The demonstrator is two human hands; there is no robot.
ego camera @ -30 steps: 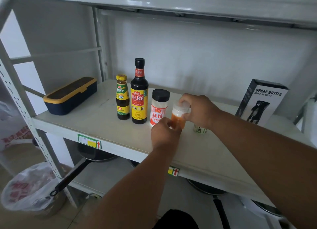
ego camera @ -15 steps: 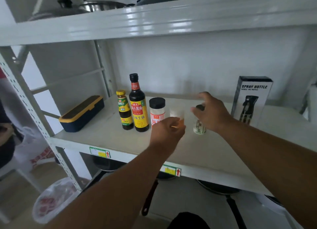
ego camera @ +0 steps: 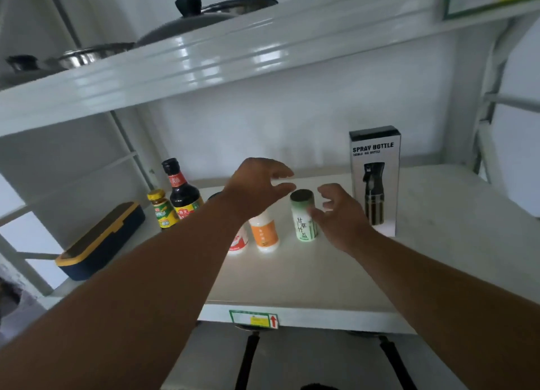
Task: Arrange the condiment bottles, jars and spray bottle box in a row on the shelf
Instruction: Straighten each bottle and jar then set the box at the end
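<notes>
Five condiment containers (ego camera: 304, 217) line one white shelf (ego camera: 306, 278).

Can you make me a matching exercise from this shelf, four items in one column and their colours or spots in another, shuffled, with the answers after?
Items:
1. spray bottle box
2. green-label jar
3. orange-label jar
4. soy sauce bottle

Descriptions:
A. tall, dark, red neck label
B. between the two hands
C. far right of the shelf
D. partly under the left forearm

Pairs: 1-C, 2-B, 3-D, 4-A
</notes>
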